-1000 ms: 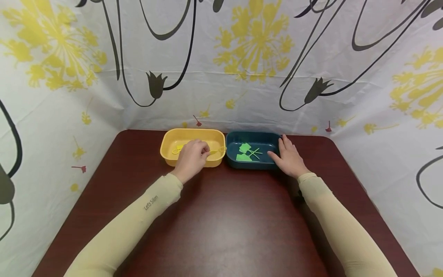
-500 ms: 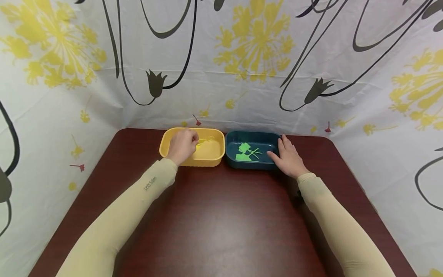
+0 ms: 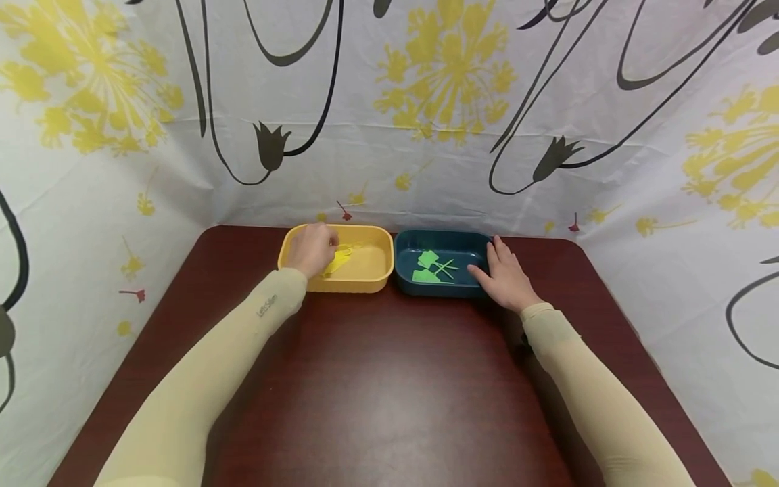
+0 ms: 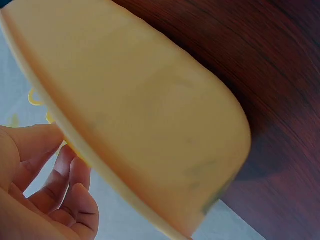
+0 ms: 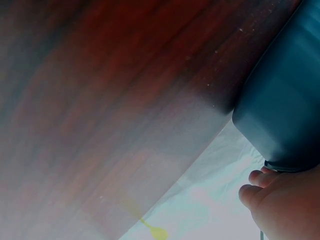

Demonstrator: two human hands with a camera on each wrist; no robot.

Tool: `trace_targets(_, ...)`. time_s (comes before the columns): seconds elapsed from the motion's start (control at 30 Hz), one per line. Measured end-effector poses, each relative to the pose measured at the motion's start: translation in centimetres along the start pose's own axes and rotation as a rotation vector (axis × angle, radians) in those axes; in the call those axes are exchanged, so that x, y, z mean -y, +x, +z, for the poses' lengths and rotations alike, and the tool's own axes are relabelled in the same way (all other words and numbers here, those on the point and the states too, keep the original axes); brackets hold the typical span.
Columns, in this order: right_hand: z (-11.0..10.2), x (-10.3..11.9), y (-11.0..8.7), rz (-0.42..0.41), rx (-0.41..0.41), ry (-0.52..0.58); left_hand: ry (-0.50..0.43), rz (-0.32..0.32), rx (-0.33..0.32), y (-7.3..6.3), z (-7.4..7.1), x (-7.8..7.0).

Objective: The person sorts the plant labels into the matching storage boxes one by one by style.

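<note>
My left hand point(image 3: 313, 249) is over the left half of the yellow bin point(image 3: 375, 285). In the left wrist view its thumb and fingers pinch a thin yellow plastic piece point(image 4: 76, 151), mostly hidden behind the bin's rim; yellow loops point(image 4: 35, 97) show beyond it. In the head view a flat yellow piece point(image 3: 338, 261) with a looped end shows beside the fingers. My right hand point(image 3: 510, 277) rests with spread fingers on the right rim of the dark blue bin point(image 3: 441, 289). Inside that bin lie flat green pieces point(image 3: 428, 276) with thin stems.
Both bins stand side by side near the back edge of a dark red-brown table point(image 3: 389, 379). A white sheet point(image 3: 365, 155) with printed flowers hangs behind and along both sides.
My left hand has moved left within the yellow bin, from near its middle to its left half, and the yellow piece in it has shifted left too. The right hand stays put.
</note>
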State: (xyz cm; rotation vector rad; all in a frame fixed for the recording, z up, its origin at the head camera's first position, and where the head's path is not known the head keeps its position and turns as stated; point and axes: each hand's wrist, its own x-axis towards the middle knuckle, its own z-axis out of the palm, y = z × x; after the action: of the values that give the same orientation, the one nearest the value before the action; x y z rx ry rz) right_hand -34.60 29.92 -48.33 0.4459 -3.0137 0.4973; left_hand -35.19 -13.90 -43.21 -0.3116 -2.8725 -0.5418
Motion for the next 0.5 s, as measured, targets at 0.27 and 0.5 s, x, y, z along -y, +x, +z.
trace_targets(0.27, -0.1, 0.1, -0.2, -0.007, 0.003, 0.010, 0.099, 0.039, 0.017, 0.5, 0.9, 0.6)
trace_targets(0.5, -0.3, 0.4, -0.4, 0.000, 0.000, 0.013, 0.150, 0.070, 0.059, 0.9, 1.4, 1.2)
